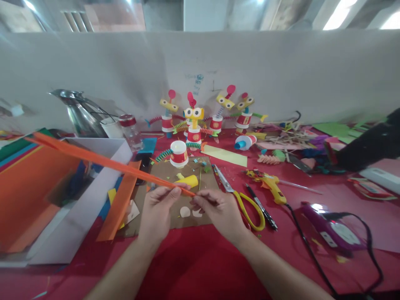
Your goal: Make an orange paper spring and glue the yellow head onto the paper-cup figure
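Over cardboard (181, 199), hands (158, 208) pinch long orange paper strip (115, 165).

The orange strip (115, 163), near centre, is thin, matt paper; the mat (211, 181) beneath is matt brown cardboard. Scissors (229, 185), right of it, have shiny metal blades and smooth yellow plastic handles. The glue gun (275, 187), right, has a plastic body; the purple device (334, 227), near right, is glossy plastic. The jug (76, 114), far left, is polished, reflective metal.
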Demonstrator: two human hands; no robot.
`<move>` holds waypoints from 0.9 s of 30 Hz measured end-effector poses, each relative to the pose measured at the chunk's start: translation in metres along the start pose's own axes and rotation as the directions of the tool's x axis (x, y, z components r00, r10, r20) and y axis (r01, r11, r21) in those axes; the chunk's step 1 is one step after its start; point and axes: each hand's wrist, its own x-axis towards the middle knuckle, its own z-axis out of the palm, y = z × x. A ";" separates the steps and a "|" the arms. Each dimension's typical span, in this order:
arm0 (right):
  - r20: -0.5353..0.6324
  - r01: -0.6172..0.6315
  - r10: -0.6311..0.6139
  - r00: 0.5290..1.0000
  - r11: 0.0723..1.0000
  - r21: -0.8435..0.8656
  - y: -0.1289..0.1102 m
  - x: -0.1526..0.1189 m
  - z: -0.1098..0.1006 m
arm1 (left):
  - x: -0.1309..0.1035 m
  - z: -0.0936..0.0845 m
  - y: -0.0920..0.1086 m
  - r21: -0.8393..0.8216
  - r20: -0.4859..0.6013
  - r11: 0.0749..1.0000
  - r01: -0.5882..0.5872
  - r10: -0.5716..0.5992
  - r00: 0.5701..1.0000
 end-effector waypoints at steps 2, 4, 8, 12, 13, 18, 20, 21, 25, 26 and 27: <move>0.119 0.045 -0.026 0.993 0.986 -0.158 0.003 -0.005 0.006 | 0.005 -0.002 0.001 -0.166 -0.027 0.986 0.019 -0.023 0.999; 0.246 0.131 -0.057 0.968 0.946 -0.297 0.004 -0.009 0.007 | 0.006 -0.003 0.005 -0.224 -0.005 0.974 0.031 -0.033 0.999; 0.331 0.195 -0.081 0.940 0.925 -0.327 -0.002 -0.009 0.000 | 0.004 -0.004 0.014 -0.102 0.219 0.967 0.235 -0.209 0.953; 0.057 0.065 -0.062 0.996 0.997 -0.047 -0.011 0.001 -0.013 | 0.001 -0.006 0.014 0.115 0.424 0.945 0.307 -0.326 0.845; -0.007 0.056 -0.056 0.998 0.998 -0.002 -0.012 0.004 -0.017 | 0.001 -0.007 0.013 0.173 0.449 0.941 0.290 -0.337 0.828; -0.166 0.008 -0.030 0.986 0.991 -0.131 -0.006 0.008 -0.033 | 0.008 -0.011 0.009 0.413 0.342 0.897 0.159 -0.314 0.886; -0.176 -0.017 -0.051 0.983 0.932 -0.363 -0.002 0.000 -0.040 | 0.011 -0.013 0.011 0.455 0.288 0.881 0.128 -0.282 0.915; -0.170 -0.018 -0.076 0.982 0.869 -0.494 -0.001 -0.007 -0.044 | 0.012 -0.014 0.012 0.470 0.272 0.875 0.114 -0.267 0.925; -0.155 0.008 -0.215 0.964 0.609 -0.793 0.006 -0.040 -0.068 | 0.015 -0.018 0.013 0.520 0.250 0.850 0.079 -0.240 0.938; -0.164 0.002 -0.247 0.955 0.557 -0.831 0.008 -0.046 -0.077 | 0.015 -0.020 0.013 0.531 0.246 0.844 0.075 -0.238 0.939; -0.183 -0.022 -0.277 0.944 0.498 -0.867 0.010 -0.051 -0.088 | 0.014 -0.022 0.013 0.540 0.242 0.839 0.069 -0.233 0.942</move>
